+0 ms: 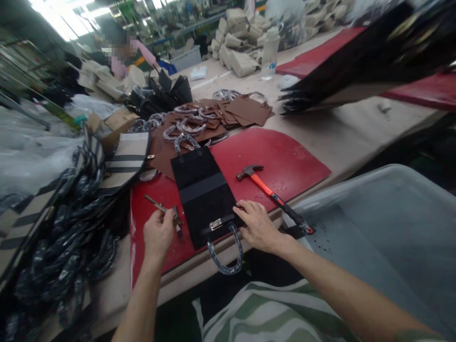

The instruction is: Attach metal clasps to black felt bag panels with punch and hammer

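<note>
Hammer [276, 197], water btl [270, 52], brown panels [249, 110]

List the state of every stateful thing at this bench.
left hand, closed on metal tool
right hand, open, flat on black panel
black panel, lying flat on red mat
handle, plastic-wrapped, hanging past bench edge
hammer, lying flat, untouched
bottle, upright, capped

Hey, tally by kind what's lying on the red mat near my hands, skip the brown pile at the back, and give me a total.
Black bag panel, under the right hand: 1
Thin metal tool, in the left hand: 1
Hammer: 1
Total: 3
</note>
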Available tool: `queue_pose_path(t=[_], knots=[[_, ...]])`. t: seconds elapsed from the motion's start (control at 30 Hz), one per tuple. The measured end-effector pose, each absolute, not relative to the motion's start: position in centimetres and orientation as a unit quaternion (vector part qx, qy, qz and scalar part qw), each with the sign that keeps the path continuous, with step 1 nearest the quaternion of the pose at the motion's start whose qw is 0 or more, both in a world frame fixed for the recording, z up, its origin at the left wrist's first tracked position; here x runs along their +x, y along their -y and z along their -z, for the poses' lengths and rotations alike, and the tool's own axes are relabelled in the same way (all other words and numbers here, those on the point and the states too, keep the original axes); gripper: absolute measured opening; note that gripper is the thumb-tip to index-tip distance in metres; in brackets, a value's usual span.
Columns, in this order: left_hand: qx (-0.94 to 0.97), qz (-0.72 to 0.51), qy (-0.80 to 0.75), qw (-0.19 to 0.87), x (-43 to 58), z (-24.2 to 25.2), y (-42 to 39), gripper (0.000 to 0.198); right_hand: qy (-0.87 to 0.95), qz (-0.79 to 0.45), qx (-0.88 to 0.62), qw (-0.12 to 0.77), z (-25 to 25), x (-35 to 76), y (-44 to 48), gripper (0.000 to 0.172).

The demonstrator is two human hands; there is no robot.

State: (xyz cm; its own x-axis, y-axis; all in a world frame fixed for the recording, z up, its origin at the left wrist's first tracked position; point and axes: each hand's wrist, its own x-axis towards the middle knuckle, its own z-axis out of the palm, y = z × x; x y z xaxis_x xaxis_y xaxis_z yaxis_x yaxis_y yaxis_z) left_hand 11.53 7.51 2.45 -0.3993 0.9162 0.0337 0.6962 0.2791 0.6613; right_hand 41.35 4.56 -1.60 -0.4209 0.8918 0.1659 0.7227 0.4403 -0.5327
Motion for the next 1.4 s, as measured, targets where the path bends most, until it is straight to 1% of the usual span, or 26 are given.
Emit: queue_pose_path(t=[0.03, 0.1, 0.17, 0.2, 0.27, 0.33, 0.4, 0.47, 0.53, 0.57, 0.63, 0.7, 0.77, 0.83, 0.97, 1.07, 1.2, 1.33, 1.4], knots=[[0.524, -0.216, -0.814, 0.128, 9.9, -2.8, -7.1, 0.036, 0.821, -0.195, -0.490, 0.217, 1.6, 41.4, -4.6, 0.060], [0.516, -0.060, -0.851, 0.076, 7.7, -3.0, -6.2, 0.034, 0.826, -0.195, -0.485, 0.208, 1.5, 41.3, -4.6, 0.063], [0.518, 0.032, -0.853, 0.048, 6.8, -2.9, -5.3, 0.036, 0.833, -0.184, -0.483, 0.199, 1.3, 41.0, -4.7, 0.060], [0.527, 0.049, -0.848, 0.027, 6.8, -2.8, -4.8, 0.037, 0.835, -0.174, -0.484, 0.196, 1.2, 40.8, -4.8, 0.057], [0.555, 0.033, -0.830, -0.042, 7.5, -2.4, -3.9, 0.037, 0.841, -0.158, -0.480, 0.194, 1.0, 40.4, -5.0, 0.048], [0.597, -0.022, -0.796, -0.096, 8.8, -1.9, -3.1, 0.033, 0.847, -0.156, -0.467, 0.198, 1.1, 40.0, -5.3, 0.043], [0.669, -0.096, -0.732, -0.081, 10.6, -1.3, -2.4, 0.027, 0.852, -0.160, -0.456, 0.203, 1.3, 39.7, -5.6, 0.042], [0.747, -0.141, -0.649, -0.017, 12.5, -0.7, -2.1, 0.022, 0.852, -0.156, -0.456, 0.205, 1.6, 39.6, -6.0, 0.038], [0.794, -0.126, -0.594, 0.022, 14.4, -0.1, -2.0, 0.019, 0.858, -0.145, -0.449, 0.204, 1.8, 39.6, -6.4, 0.034], [0.806, -0.102, -0.583, 0.022, 15.1, 0.0, -2.1, 0.018, 0.864, -0.137, -0.441, 0.202, 1.9, 39.6, -6.6, 0.032], [0.820, -0.053, -0.570, 0.000, 16.1, 0.2, -2.2, 0.016, 0.879, -0.117, -0.418, 0.196, 2.0, 39.8, -6.9, 0.028], [0.835, -0.027, -0.549, -0.024, 16.5, 0.4, -2.3, 0.016, 0.896, -0.099, -0.388, 0.192, 2.2, 40.0, -7.2, 0.025], [0.851, -0.023, -0.524, -0.039, 16.2, 0.6, -2.3, 0.018, 0.908, -0.088, -0.358, 0.199, 2.5, 40.2, -7.4, 0.025], [0.863, -0.042, -0.501, -0.044, 15.5, 0.9, -2.2, 0.019, 0.911, -0.095, -0.331, 0.227, 2.7, 40.6, -7.6, 0.028], [0.891, -0.165, -0.421, -0.030, 13.2, 2.2, -1.8, 0.024, 0.905, -0.144, -0.275, 0.289, 2.9, 41.6, -8.0, 0.032], [0.893, -0.256, -0.370, -0.016, 11.9, 2.9, -1.5, 0.026, 0.906, -0.160, -0.251, 0.302, 2.9, 42.0, -8.2, 0.030], [0.883, -0.281, -0.375, -0.028, 11.8, 3.3, -1.0, 0.030, 0.903, -0.155, -0.260, 0.305, 3.0, 41.7, -7.9, 0.030], [0.861, -0.288, -0.419, -0.010, 12.7, 3.9, -0.3, 0.034, 0.863, -0.192, -0.300, 0.358, 3.3, 41.0, -7.0, 0.035], [0.845, -0.302, -0.441, -0.006, 13.2, 4.3, 0.1, 0.036, 0.849, -0.219, -0.314, 0.364, 3.2, 40.8, -6.5, 0.032]])
